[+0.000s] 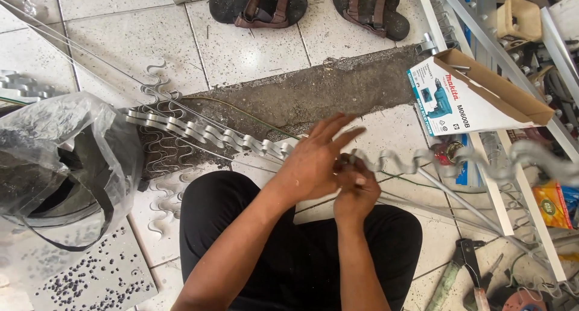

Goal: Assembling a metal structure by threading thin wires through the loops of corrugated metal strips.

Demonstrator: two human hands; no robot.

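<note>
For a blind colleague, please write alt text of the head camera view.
A seated person's left hand and right hand work a wavy metal strip over their lap. Around them on the tiled floor lie sandals, a cardboard box and a plastic bag.

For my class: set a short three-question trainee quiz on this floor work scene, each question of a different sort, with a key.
1. True or false: both hands, the left hand and the right hand, meet at the wavy metal strip.
2. Which thing lies at the upper right of the floor? A. an open cardboard box B. a bucket C. a ladder
3. Fill in: at the top of the view lies a pair of ____.

Key
1. True: the right hand pinches the strip, and the left hand lies against it with fingers spread.
2. A
3. sandals
</note>
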